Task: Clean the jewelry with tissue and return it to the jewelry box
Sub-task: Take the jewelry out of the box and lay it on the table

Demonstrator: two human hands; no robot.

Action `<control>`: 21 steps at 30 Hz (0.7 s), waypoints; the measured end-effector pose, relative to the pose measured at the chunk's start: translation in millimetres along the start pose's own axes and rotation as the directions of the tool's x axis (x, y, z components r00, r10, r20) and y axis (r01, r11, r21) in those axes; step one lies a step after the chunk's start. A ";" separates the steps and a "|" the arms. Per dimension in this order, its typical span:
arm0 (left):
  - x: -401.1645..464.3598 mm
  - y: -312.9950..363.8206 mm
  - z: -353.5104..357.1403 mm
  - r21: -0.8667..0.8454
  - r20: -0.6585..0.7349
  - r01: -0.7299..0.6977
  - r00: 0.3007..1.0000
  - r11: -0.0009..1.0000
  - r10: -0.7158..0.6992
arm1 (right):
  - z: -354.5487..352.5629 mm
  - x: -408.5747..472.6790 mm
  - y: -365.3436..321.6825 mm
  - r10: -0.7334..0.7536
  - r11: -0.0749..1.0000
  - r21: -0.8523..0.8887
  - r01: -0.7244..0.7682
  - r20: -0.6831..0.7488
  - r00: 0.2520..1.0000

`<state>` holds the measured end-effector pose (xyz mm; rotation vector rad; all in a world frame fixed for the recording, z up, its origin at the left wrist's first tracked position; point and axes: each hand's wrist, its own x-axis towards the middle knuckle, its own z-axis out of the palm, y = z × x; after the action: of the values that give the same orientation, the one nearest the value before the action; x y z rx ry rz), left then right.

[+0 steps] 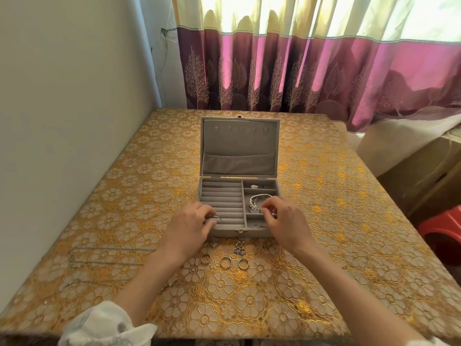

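While the grey jewelry box [239,186] stands open in the middle of the frame, both hands work at its near edge. Starting from the far left, a pale wall [62,71] fills the upper left of the frame, and a white patterned sleeve [99,325] shows at the lower left corner. Thin chains [107,257] lie stretched on the gold floral tablecloth [249,308] at the left centre. Moving right, the left hand [189,224] sits over the lower left part of the box, above the ring rolls [220,204], its fingers curled and pinching a small silver ring [216,218]. Just below the box's front wall, several loose rings [225,262] and other small silver pieces lie scattered on the cloth between the two forearms. The lid of the box stands upright, showing a grey lining with a pocket. Right of the ring rolls, the middle right compartment holds a coiled silver bracelet [255,202], and the compartment above it holds a small silver item too small to identify. The right hand [283,217] hovers at the box's lower right, fingers curled with thumb and forefinger drawn together close to the bracelet; whether they actually grip anything cannot be told. A purple and cream curtain [311,71] hangs across the upper right, and a red stool [442,227] peeks in at the right edge.
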<state>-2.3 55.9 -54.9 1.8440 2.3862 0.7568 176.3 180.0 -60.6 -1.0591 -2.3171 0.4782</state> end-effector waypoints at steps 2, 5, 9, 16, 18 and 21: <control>2.5 0.1 2.5 -0.016 -0.012 -0.004 1.000 1.000 0.004 | 4.3 9.0 0.2 -0.012 0.998 -0.069 0.013 0.011 1.000; 5.8 -2.0 5.3 -0.053 -0.024 -0.006 1.000 0.999 0.004 | 11.7 20.3 0.3 0.005 0.984 -0.177 0.005 0.052 0.999; 9.9 -6.6 6.1 -0.145 -0.023 0.014 1.000 0.989 -0.017 | 18.7 29.1 2.3 0.058 0.971 -0.239 -0.030 0.109 0.992; 11.0 -6.2 6.3 -0.179 -0.062 0.017 0.998 0.984 -0.029 | 18.6 29.7 7.3 0.127 0.990 -0.055 -0.127 -0.003 0.992; 11.3 -6.9 6.8 -0.160 -0.072 0.011 0.997 0.987 -0.023 | 13.0 33.3 7.5 0.273 0.947 0.178 -0.266 -0.020 0.962; 10.8 -6.1 5.5 -0.144 -0.080 0.005 0.997 0.990 -0.017 | -3.0 34.9 4.5 0.435 0.739 0.561 -0.372 0.024 0.900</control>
<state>-9.2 66.6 -59.4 1.7758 2.3168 0.9920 161.8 210.1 -49.1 -1.2393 -1.6637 1.1549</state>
